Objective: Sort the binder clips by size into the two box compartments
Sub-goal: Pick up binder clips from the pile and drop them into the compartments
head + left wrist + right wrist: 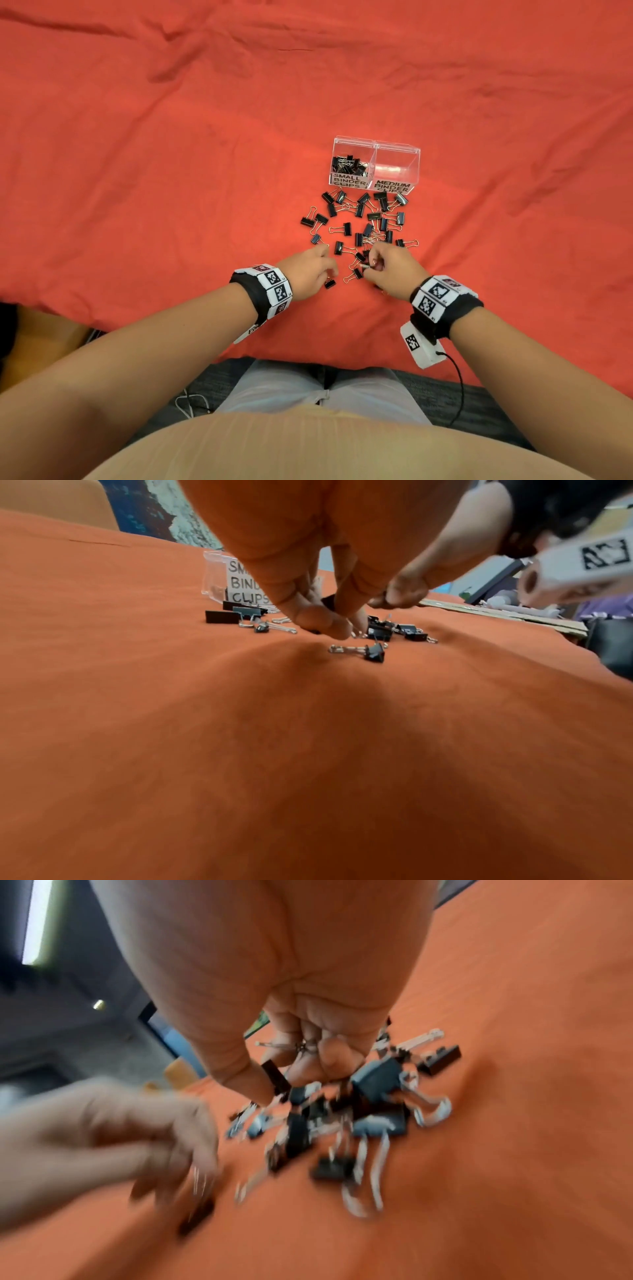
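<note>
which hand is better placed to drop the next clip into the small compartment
Left, probably. The left hand pinches a small clip, and the small compartment is the box's left half, on that side. The right hand grips clips too, but sits below the medium compartment, which looks empty.

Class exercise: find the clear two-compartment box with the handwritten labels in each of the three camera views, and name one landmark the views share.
Head: two-compartment box stands just right of centre, beyond the loose clips.
Left wrist: only its "small" end shows, upper centre-left, partly behind the left hand.
Right wrist: not in it.
Shared landmark: the orange-red cloth with the clips scattered on it.
</note>
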`<state>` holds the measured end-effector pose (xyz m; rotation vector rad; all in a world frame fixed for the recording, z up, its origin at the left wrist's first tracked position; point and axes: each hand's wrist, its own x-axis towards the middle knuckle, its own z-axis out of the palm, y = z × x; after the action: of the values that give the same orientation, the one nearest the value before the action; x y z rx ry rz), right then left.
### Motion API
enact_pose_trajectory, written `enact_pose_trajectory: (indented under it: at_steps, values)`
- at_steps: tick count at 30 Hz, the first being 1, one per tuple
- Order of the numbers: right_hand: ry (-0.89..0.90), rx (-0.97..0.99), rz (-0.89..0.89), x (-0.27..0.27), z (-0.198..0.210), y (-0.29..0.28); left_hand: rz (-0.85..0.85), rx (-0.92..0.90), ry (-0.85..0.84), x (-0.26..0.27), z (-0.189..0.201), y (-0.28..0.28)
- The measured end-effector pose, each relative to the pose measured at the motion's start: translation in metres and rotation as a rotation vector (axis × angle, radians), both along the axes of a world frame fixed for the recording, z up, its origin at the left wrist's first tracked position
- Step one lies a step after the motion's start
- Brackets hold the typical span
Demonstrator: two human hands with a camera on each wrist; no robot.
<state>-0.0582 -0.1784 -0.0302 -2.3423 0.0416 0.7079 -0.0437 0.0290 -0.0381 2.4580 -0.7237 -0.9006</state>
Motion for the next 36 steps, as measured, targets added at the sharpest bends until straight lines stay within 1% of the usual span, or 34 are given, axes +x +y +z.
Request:
enact_pose_trajectory:
  at_steps: [2,5,9,12,15,17,21,23,25,27,28,31,33,34,36]
  values:
    - [-0.024,0.028,-0.09,0.014,0.007,-0.006,-0.014,0.012,-0.02,-0.003,-0.002,-0.001]
    - [-0.071,0.05,-0.143,0.042,0.02,-0.013,-0.072,0.037,-0.028,-0.004,-0.003,-0.001]
    - [-0.141,0.02,-0.161,0.09,0.036,-0.012,-0.177,0.109,-0.07,-0.002,-0.004,-0.004]
    - [-0.236,-0.058,-0.151,0.124,0.044,-0.005,-0.228,0.148,-0.101,0.001,-0.005,-0.007]
    - [-0.273,-0.119,-0.138,0.146,0.046,0.006,-0.272,0.183,-0.123,0.004,-0.005,-0.008]
    - [-0.299,-0.16,-0.106,0.152,0.047,0.013,-0.274,0.19,-0.12,0.006,-0.004,-0.009]
    - [-0.312,-0.124,-0.077,0.152,0.043,0.015,-0.244,0.149,-0.089,0.009,-0.004,-0.01]
    - [-0.333,-0.118,-0.08,0.144,0.042,0.013,-0.237,0.114,-0.072,0.009,-0.006,-0.01]
    - [-0.331,-0.117,-0.03,0.126,0.04,0.011,-0.224,0.068,-0.053,0.008,-0.007,-0.01]
    - [-0.267,-0.117,0.108,0.099,0.037,0.011,-0.148,0.008,-0.015,0.009,-0.006,-0.012]
    - [-0.224,-0.133,0.195,0.085,0.032,0.01,-0.08,-0.023,0.007,0.01,-0.005,-0.014]
    - [-0.1,-0.212,0.457,0.044,0.018,0.01,0.237,-0.123,0.035,0.024,0.003,-0.019]
    - [-0.063,-0.263,0.527,0.025,0.011,0.01,0.439,-0.196,0.028,0.043,0.012,-0.025]
    - [-0.067,-0.289,0.537,0.018,0.009,0.01,0.5,-0.236,0.012,0.055,0.017,-0.027]
    - [-0.098,-0.317,0.531,0.009,0.006,0.009,0.563,-0.298,-0.027,0.082,0.029,-0.035]
